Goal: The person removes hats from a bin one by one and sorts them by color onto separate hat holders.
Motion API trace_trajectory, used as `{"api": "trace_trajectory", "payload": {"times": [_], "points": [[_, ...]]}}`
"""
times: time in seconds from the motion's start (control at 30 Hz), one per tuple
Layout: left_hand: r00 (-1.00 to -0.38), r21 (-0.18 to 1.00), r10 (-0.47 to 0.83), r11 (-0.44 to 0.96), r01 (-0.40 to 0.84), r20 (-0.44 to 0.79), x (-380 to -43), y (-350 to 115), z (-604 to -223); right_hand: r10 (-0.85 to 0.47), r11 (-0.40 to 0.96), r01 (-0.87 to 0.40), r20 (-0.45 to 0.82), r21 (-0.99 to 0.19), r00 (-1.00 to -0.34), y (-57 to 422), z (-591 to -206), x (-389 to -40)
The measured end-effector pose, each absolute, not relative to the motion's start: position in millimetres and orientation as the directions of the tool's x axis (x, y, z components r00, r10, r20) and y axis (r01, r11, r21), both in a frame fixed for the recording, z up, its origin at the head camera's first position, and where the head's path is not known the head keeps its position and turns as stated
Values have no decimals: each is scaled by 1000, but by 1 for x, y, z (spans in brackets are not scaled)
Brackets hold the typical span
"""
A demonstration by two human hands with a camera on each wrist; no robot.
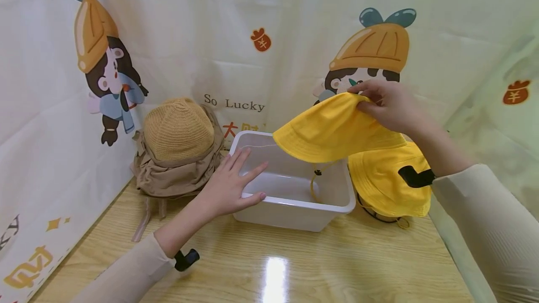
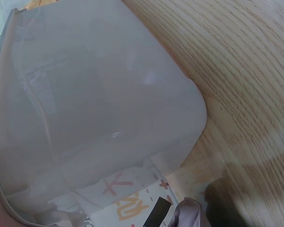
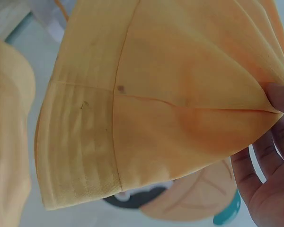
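Note:
A yellow bucket hat (image 1: 324, 127) hangs over the right part of a white plastic bin (image 1: 286, 216), and its yellow cord with a black toggle dangles into the bin. My right hand (image 1: 389, 106) pinches the hat by the top of its crown. In the right wrist view the thumb and fingers of the right hand (image 3: 272, 177) gather the crown's tip. My left hand (image 1: 229, 183) rests over the bin's left front rim with its fingers spread. The left wrist view mostly shows the bin's outer wall (image 2: 109, 94).
More yellow bucket-hat fabric (image 1: 389, 183) lies right of the bin. To the left, a tan knitted hat (image 1: 181, 130) sits on a brown cloth hat (image 1: 168, 176) with hanging straps. A printed curtain (image 1: 294, 3) stands behind the wooden table (image 1: 227, 261).

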State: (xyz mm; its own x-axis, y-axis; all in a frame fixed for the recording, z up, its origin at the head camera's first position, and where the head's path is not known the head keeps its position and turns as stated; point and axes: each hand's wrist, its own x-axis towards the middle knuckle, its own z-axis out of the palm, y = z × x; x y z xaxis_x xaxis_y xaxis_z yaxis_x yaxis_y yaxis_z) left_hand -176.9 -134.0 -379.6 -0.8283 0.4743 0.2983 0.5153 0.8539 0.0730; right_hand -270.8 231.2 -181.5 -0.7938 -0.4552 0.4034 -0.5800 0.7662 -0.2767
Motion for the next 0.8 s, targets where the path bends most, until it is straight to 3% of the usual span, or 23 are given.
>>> {"api": "trace_trajectory", "payload": {"times": [0.8], "points": [[-833,97,476,850,518,281,-176,-135,-380,-50,877,-233,403,-419,-914,327,-130,-258]]}}
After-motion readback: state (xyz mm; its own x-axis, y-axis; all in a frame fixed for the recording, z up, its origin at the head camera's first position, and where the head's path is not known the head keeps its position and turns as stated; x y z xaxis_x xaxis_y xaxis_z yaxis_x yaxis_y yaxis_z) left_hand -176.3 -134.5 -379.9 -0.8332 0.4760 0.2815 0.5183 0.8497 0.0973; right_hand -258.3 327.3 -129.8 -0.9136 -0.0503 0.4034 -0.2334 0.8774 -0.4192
